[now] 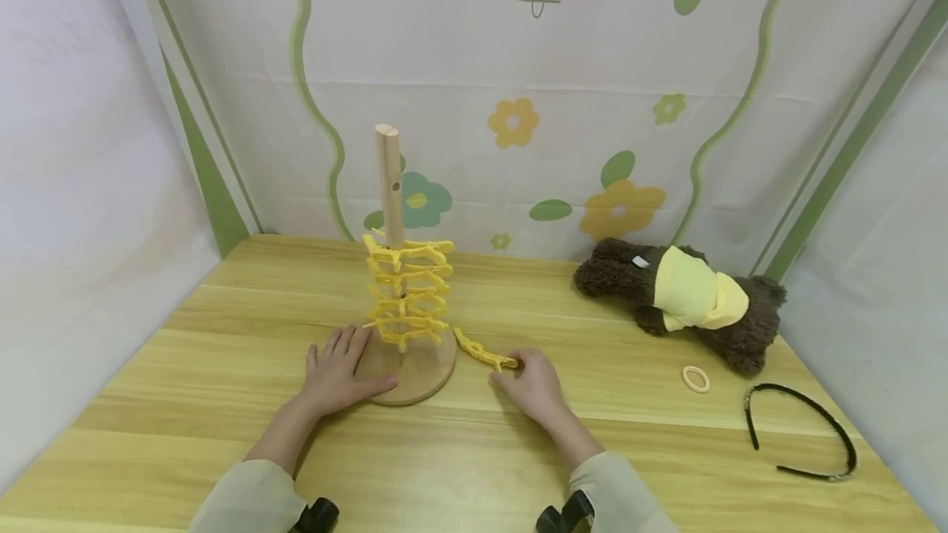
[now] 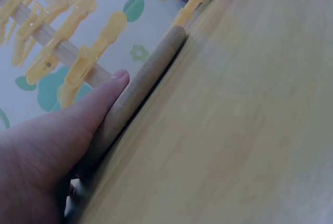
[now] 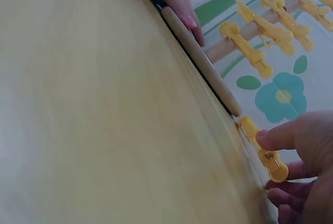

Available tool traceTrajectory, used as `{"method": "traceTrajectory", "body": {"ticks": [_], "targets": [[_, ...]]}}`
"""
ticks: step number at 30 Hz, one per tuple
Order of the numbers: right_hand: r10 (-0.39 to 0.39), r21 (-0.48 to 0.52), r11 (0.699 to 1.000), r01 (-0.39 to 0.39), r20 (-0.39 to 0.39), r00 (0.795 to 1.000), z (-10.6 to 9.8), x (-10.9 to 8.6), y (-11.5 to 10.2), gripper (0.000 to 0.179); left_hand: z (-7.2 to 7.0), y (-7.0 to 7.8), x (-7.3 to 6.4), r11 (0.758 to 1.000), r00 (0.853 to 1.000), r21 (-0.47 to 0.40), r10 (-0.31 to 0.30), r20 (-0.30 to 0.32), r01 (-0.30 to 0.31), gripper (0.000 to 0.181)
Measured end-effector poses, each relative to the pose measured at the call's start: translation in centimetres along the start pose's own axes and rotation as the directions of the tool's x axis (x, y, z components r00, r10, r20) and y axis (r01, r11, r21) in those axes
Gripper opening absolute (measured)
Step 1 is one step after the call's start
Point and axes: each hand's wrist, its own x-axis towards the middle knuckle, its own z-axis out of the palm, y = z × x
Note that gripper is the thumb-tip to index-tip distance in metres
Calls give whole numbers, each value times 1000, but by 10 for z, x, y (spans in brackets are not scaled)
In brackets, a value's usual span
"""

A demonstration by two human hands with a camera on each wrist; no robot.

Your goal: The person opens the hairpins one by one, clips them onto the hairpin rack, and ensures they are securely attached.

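A wooden post (image 1: 389, 187) stands upright on a round wooden base (image 1: 415, 389). Several yellow plastic clips (image 1: 403, 303) ring its lower half in stacked tiers. My left hand (image 1: 336, 377) rests at the base's left side, fingers spread and straight, with the thumb lying on the base. To the right of the base, my right hand (image 1: 535, 385) pinches the near end of a loose yellow clip (image 1: 477, 349) between thumb and fingers. This clip lies low at the table, its far end close to the base's rim; a small metal spring shows on it in the right wrist view.
At the back right lies a dark brown plush toy (image 1: 622, 278) in a yellow shirt (image 1: 692, 290). A small pale ring (image 1: 696, 379) and a black headband (image 1: 840, 426) lie on the wooden table (image 1: 148, 401). Behind the table hangs a flower-printed cloth (image 1: 459, 48).
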Motion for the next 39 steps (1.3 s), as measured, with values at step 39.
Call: {"method": "traceTrajectory", "body": {"ticks": [39], "targets": [[-418,-66,908,413,-184,890,-133,67,-84,21,1,-1,0,1000,1000,2,2,-9,-2,94]]}}
